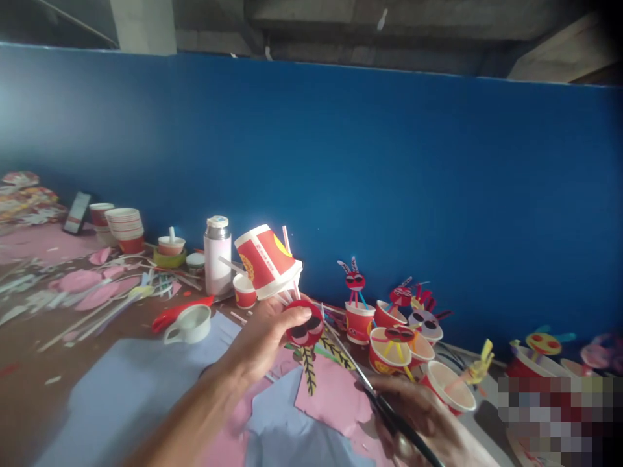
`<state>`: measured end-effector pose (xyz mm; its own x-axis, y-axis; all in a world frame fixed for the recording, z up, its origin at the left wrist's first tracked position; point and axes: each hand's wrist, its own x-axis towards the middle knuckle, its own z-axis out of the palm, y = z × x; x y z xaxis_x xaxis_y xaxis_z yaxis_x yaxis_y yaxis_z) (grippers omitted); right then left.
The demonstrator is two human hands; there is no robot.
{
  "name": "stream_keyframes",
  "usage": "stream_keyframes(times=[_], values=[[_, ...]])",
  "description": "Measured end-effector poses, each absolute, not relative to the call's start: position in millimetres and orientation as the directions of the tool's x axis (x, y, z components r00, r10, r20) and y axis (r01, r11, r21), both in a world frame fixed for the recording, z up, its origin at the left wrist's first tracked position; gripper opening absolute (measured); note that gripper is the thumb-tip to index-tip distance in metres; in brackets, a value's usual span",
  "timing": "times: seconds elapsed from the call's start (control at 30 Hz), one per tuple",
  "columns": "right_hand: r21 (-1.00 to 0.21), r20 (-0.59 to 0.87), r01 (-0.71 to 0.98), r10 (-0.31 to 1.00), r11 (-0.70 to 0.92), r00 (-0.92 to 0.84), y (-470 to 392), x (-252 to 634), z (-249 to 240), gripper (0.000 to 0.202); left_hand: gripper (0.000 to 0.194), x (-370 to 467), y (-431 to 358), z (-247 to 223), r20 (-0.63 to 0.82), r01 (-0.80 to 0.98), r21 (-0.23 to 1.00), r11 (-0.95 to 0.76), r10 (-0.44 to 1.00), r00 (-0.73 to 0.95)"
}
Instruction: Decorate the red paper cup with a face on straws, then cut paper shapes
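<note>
My left hand [260, 340] is closed, with the thumb pressed on a red round paper face [315, 322] that has big dark eyes. Yellow leaf-like strips with black markings [309, 373] hang below this face. White and pink straws join it to an upturned red-and-white paper cup [267, 263], held up and tilted above the hand. My right hand [423, 418] grips a long thin tool [394, 415] with a black handle and a silvery shaft. The tool's tip reaches up close to the face's right edge. Whether it is scissors or a brush, I cannot tell.
Several finished-looking paper-cup figures [360, 323] stand at the right. A white thermos [217, 259], stacked paper cups [125, 228], a white mug [193, 324] and a phone [76, 213] sit further left. Pink and blue paper sheets [335, 392] and straws cover the table before a blue wall.
</note>
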<state>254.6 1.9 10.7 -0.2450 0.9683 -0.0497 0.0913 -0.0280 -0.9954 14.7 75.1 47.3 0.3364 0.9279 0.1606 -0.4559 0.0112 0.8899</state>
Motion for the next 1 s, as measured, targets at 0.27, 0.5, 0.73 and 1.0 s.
stream_keyframes(times=[0.27,0.5,0.73,1.0], values=[[-0.999,-0.028,0.043,0.931,-0.013,-0.363,6,255,5,0.047,0.005,13,77,44,0.119,-0.429,0.901,0.054,0.923,0.365],[-0.997,0.070,-0.051,0.901,0.053,-0.428,16,239,-4,0.053,0.010,17,79,37,0.165,-0.429,0.903,-0.011,0.932,0.323],[-0.984,0.143,-0.163,0.871,0.074,-0.470,19,233,-14,0.048,0.013,20,77,36,0.155,-0.389,0.921,-0.005,0.922,0.355],[-0.967,0.233,-0.198,0.878,0.162,-0.418,20,226,-18,0.046,0.012,25,77,36,0.188,-0.373,0.926,-0.056,0.926,0.326]])
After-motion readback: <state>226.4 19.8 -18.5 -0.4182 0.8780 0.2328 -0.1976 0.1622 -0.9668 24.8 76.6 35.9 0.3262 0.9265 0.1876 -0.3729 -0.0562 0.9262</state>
